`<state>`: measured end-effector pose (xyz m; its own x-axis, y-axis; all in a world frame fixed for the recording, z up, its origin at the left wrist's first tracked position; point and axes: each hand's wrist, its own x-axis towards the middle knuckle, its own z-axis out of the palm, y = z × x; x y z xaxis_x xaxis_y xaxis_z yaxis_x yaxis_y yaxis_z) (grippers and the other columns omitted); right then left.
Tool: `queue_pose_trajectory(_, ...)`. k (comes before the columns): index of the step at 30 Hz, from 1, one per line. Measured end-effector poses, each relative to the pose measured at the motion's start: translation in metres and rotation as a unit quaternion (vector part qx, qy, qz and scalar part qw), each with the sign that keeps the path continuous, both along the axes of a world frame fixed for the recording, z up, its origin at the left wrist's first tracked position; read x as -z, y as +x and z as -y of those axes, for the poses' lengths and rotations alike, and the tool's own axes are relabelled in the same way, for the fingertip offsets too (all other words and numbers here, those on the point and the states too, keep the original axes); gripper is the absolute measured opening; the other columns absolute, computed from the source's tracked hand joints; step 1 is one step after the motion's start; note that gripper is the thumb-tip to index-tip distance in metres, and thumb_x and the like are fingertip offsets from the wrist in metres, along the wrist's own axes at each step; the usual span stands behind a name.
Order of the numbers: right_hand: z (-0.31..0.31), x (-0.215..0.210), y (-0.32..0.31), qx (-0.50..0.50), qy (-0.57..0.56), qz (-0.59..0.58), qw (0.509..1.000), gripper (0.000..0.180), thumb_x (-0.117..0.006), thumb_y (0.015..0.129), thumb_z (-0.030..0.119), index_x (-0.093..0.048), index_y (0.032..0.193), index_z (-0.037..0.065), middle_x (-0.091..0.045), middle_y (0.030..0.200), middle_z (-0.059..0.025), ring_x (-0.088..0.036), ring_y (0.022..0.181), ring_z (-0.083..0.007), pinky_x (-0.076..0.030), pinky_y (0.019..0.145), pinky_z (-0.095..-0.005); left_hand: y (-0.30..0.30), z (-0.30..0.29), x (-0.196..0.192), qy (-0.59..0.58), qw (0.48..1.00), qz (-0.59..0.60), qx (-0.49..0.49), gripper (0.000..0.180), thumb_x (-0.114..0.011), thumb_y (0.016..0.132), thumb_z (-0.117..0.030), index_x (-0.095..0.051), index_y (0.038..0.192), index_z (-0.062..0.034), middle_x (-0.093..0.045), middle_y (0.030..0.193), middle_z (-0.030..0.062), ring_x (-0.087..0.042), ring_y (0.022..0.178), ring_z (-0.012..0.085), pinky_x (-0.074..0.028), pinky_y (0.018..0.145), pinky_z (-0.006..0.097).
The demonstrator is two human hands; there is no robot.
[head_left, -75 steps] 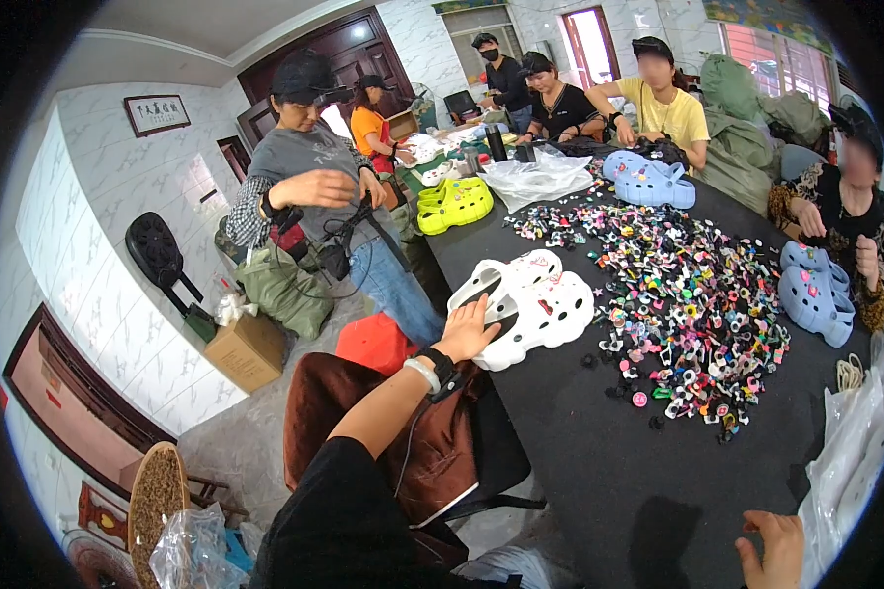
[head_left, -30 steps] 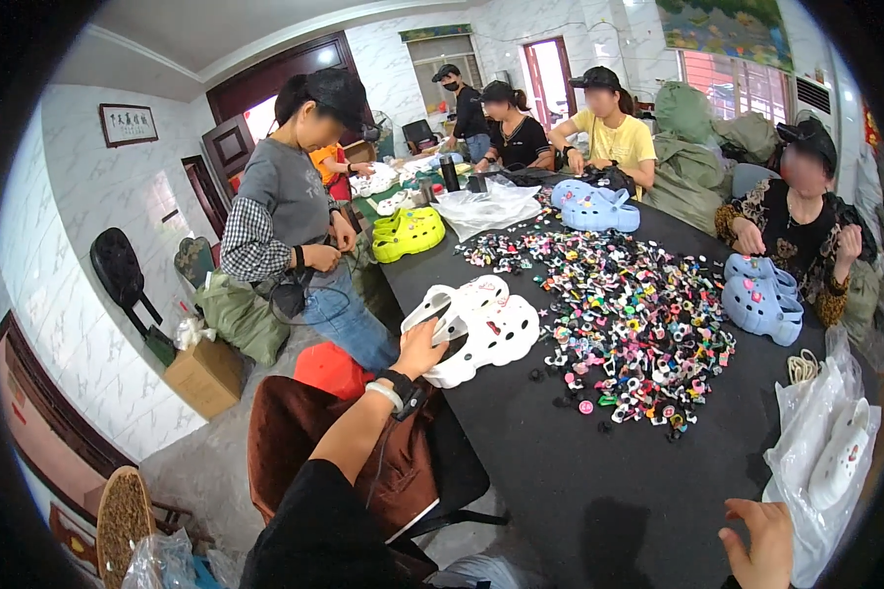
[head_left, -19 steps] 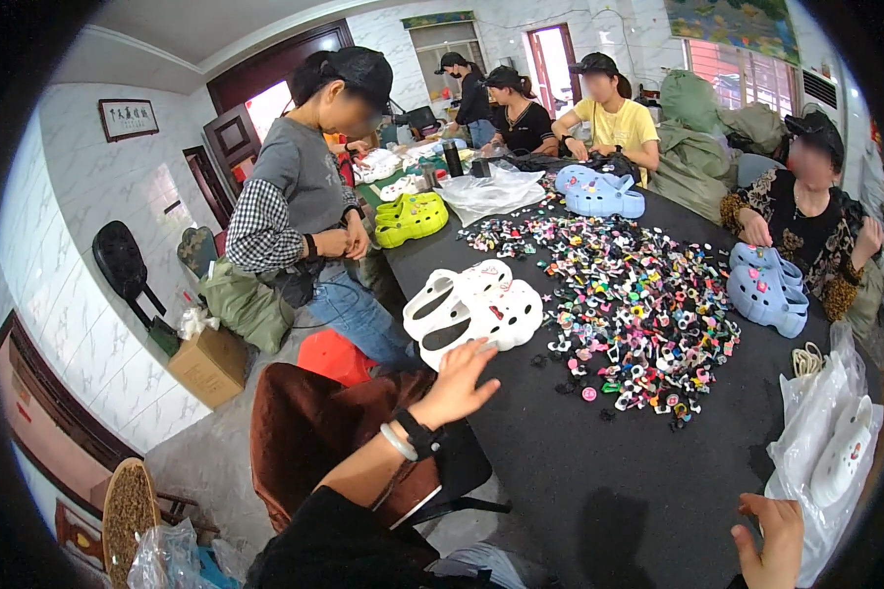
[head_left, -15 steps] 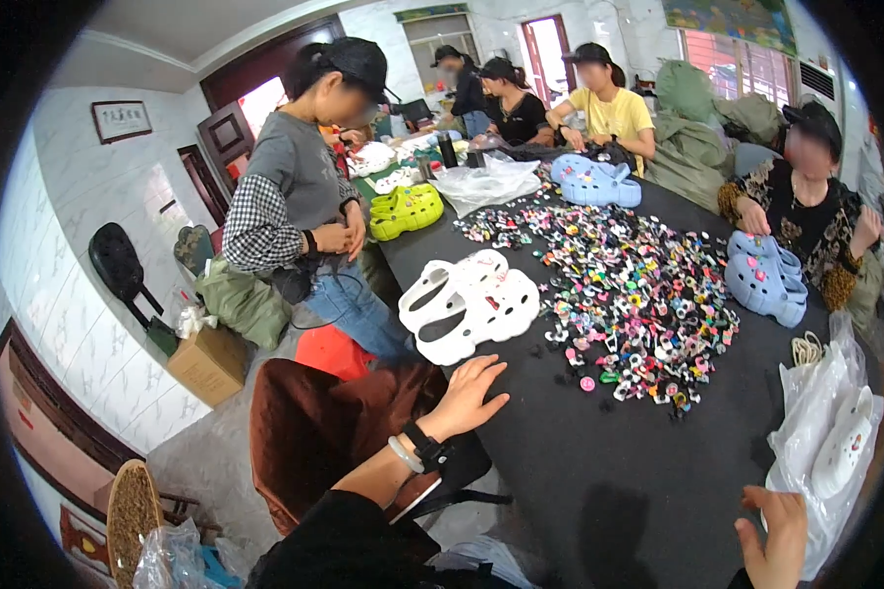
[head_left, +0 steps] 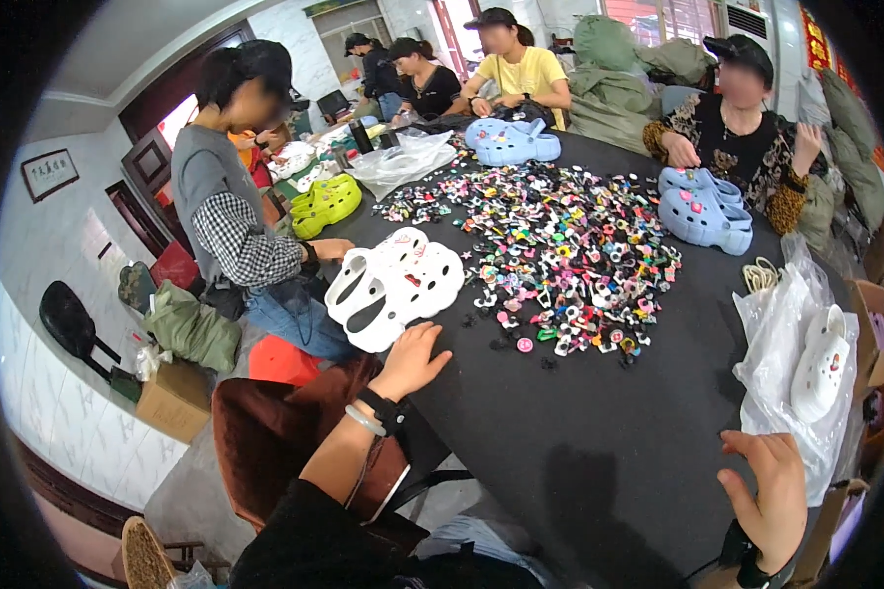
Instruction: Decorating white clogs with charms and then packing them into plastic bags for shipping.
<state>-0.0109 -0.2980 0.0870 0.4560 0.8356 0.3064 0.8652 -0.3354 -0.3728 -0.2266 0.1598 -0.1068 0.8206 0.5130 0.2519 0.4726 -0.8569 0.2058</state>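
A pair of white clogs (head_left: 432,280) with small charms on top lies at the left edge of the black table. Just short of their near side, my left hand (head_left: 410,361) hovers with its fingers stretched out and nothing in them; whether a fingertip touches the clogs I cannot tell. My right hand (head_left: 768,496) is at the right, empty, thumb and fingers apart. Beyond it a clear plastic bag (head_left: 756,363) lies along the table's right edge, and a white clog (head_left: 823,368) shows in or on it.
A wide heap of colourful shoe charms (head_left: 580,255) covers the table's middle. Light blue clogs (head_left: 705,216) stand near a person at the right, another blue pair (head_left: 511,142) farther back, lime clogs (head_left: 326,204) at left. A brown-covered chair (head_left: 265,432) stands beside my left arm.
The whole view has swung to the right, so the table sits farther left and higher. More of my right hand shows. The person at the left now has a hand close to the white clogs.
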Motion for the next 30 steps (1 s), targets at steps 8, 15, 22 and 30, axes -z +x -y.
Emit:
queue_pose_trajectory(8, 0.0, 0.0, 0.003, -0.013, 0.001, -0.004, 1.0, 0.034, -0.071, 0.071, 0.011, -0.062, 0.103, 0.001, -0.067, 0.087, -0.0108, -0.06, 0.082, -0.031, -0.042, 0.077, -0.038, 0.034, -0.001, 0.012, -0.04, 0.978, -0.194, -0.062, 0.095, -0.035, 0.092, -0.063, -0.015, 0.143, 0.0144, -0.013, 0.15, 0.0338, -0.012, 0.143, 0.0407, -0.012, 0.117, 0.044)
queue_pose_trajectory(15, 0.005, 0.0, 0.001, -0.001, -0.006, 0.002, 1.0, 0.034, -0.071, 0.073, 0.013, -0.063, 0.103, 0.002, -0.067, 0.087, -0.0099, -0.061, 0.082, -0.03, -0.042, 0.077, -0.038, 0.052, 0.001, -0.005, -0.05, 0.963, -0.261, 0.043, 0.102, -0.037, 0.091, -0.067, -0.013, 0.14, 0.0187, -0.013, 0.148, 0.0382, -0.011, 0.142, 0.045, -0.015, 0.116, 0.045)
queue_pose_trajectory(22, 0.008, 0.001, 0.004, -0.028, 0.015, 0.03, 0.999, 0.035, -0.074, 0.072, 0.016, -0.064, 0.104, 0.005, -0.064, 0.078, -0.0084, -0.061, 0.074, -0.0286, -0.043, 0.072, -0.0375, 0.092, 0.007, -0.005, -0.051, 0.952, -0.291, 0.08, 0.105, -0.041, 0.088, -0.069, -0.014, 0.14, 0.0188, -0.011, 0.147, 0.0391, -0.01, 0.142, 0.0461, -0.016, 0.116, 0.045)
queue_pose_trajectory(30, 0.013, -0.002, 0.007, -0.039, 0.023, 0.031, 0.998, 0.035, -0.074, 0.073, 0.018, -0.064, 0.104, 0.006, -0.064, 0.079, -0.0085, -0.061, 0.074, -0.0277, -0.044, 0.072, -0.0374, 0.125, 0.001, -0.006, 0.037, 0.977, -0.078, 0.198, 0.066, -0.054, 0.092, -0.04, -0.038, 0.134, 0.0089, -0.045, 0.133, 0.0274, -0.042, 0.127, 0.0391, -0.031, 0.108, 0.046)
